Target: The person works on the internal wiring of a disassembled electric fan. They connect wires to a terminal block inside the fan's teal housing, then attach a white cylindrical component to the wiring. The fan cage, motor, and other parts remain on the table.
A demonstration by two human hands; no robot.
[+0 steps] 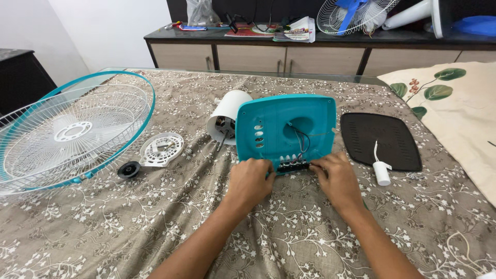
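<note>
A table covered in a brown cloth printed with white flowers (pixel 289 243) fills the view, with a dark-topped sideboard of beige drawers (pixel 289 57) against the wall behind it.

The left hand (pixel 250 181) and the right hand (pixel 336 178) meet at the near edge of a teal plastic fan base cover (pixel 287 126) that lies inside-up on the cloth. Between them sits a small black switch block (pixel 293 166) at the cover's lower edge — the left hand's fingertips pinch its left end, the right hand's fingers curl onto its right end, so both hands are closed lightly on it. Thin black wires (pixel 302 139) run from the block up into the cover's hollow.

Just beyond the cover a white cylindrical motor housing (pixel 227 116) lies on its side, touching the cover's left edge. To the right, a black perforated base plate (pixel 380 139) lies flat, with a small white capacitor (pixel 382 173) and its wire at its near edge. Left of the hands, well apart, rest a white round slotted plastic disc (pixel 161 149), a black round knob (pixel 128 169) just beside it, and a large teal-rimmed white wire fan guard (pixel 67 132). A cream cushion with green leaves (pixel 454 103) lies at the far right.
</note>
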